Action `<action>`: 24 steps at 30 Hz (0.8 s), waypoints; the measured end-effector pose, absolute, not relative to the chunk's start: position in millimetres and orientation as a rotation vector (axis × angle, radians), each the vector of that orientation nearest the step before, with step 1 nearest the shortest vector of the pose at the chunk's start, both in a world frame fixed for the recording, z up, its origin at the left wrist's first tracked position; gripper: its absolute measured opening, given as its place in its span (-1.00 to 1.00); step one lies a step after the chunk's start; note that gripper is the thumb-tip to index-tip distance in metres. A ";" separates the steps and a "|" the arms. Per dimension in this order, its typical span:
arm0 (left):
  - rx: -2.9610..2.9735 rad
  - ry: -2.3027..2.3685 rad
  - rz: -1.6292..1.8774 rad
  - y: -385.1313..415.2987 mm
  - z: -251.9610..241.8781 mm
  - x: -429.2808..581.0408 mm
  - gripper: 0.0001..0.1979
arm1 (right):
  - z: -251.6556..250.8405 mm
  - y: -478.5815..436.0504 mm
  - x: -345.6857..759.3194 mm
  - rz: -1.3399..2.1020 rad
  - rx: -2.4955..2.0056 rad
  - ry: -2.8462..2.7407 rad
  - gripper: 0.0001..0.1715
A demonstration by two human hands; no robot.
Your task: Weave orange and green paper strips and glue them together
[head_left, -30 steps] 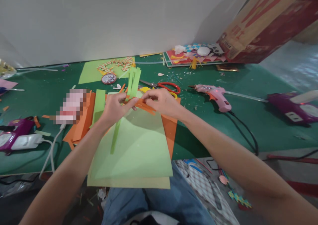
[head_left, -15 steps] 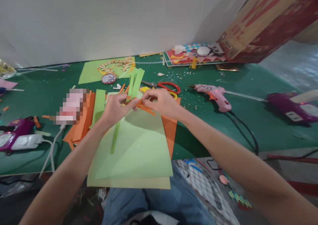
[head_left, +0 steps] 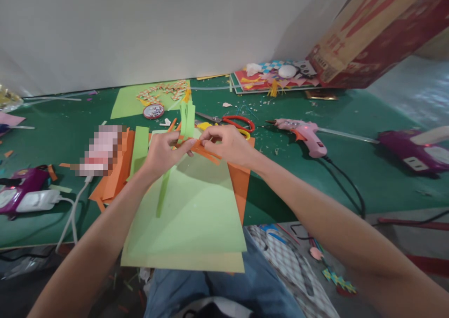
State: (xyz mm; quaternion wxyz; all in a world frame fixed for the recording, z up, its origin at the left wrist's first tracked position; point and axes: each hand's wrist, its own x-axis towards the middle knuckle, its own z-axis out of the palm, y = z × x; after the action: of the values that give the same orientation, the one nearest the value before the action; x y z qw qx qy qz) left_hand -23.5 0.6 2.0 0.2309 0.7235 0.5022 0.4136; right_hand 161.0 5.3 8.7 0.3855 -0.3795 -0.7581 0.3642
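Orange paper strips [head_left: 206, 153] lie crosswise between my hands, over upright green paper strips [head_left: 187, 120]. My left hand [head_left: 164, 153] pinches the crossing of the strips from the left. The fingertips of my right hand [head_left: 226, 142] close on the orange strips just right of the crossing. One green strip [head_left: 162, 196] hangs down toward me below my left hand. Beneath both hands lies a stack of light green paper sheets [head_left: 196, 215], its near edge jutting past the table edge. My fingers hide how the strips cross.
Behind my hands lie red-handled scissors [head_left: 238, 121] and a small round dish [head_left: 153, 111] of beads. A pink glue gun [head_left: 305, 135] with a cord is on the right. Folded orange paper [head_left: 117, 177] and a pixelated object [head_left: 101, 149] lie left; a cardboard box [head_left: 365, 42] stands back right.
The upright green strips have swung slightly left and gathered closer together. The sheet stack's near edge has shifted a little toward me. Both hands stay in almost the same place.
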 end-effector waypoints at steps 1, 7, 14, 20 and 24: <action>1.994 1.384 1.135 0.3 2.5 -23.4 -0.64 | 8.8 5.1 161.0 0.927 -0.967 -1.934 -0.85; 2.025 1.414 1.100 -2.9 7.2 -22.9 -0.68 | 6.6 6.1 161.7 0.910 -0.981 -1.933 -0.84; 2.014 1.395 1.104 -2.9 8.3 -23.6 -0.71 | 8.2 5.9 162.3 0.927 -0.959 -1.923 -0.83; 1.999 1.397 1.117 -2.0 6.7 -23.6 -0.67 | 10.8 5.4 162.1 0.957 -0.937 -1.935 -0.84; 2.004 1.395 1.119 -2.0 5.3 -23.2 -0.64 | 8.0 6.1 161.7 0.935 -0.957 -1.934 -0.84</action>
State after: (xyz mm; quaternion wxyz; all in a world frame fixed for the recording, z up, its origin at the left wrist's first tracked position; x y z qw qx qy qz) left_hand -23.2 -2.0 5.3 0.2260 0.7267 0.5059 0.4060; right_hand 161.7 6.1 8.0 0.3846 -0.3758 -0.7592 0.3668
